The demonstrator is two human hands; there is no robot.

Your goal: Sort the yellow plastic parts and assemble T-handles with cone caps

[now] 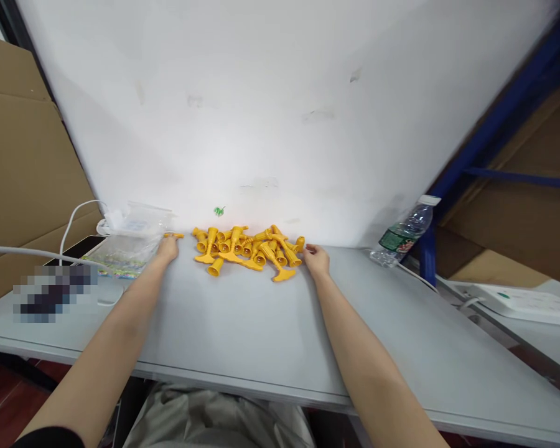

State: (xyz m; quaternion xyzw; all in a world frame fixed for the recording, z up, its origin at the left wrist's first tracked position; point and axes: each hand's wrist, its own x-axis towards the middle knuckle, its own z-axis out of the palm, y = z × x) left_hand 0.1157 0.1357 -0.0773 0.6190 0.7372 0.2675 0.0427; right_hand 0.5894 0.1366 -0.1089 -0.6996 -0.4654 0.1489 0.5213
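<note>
A heap of yellow plastic T-shaped handles [237, 244] lies at the back of the grey table [242, 330], against the white wall. Several of them turn a hollow, cup-like end towards me. At the heap's left, apart from it, my left hand [168, 247] is closed around a yellow plastic piece [174, 235]; just a thin strip of it shows past the fingers. My right hand [317, 259] rests by the heap's right edge, fingers loosely curled and apart, close to a yellow handle [300, 243]. I cannot tell whether it touches that handle.
Clear plastic bags [129, 242] and a white cable [37, 252] lie on the left, beside a cardboard box [21, 162]. On the right a plastic bottle [404, 231] leans near the blue metal frame [428, 255]. Beyond it sits a white power strip [525, 303].
</note>
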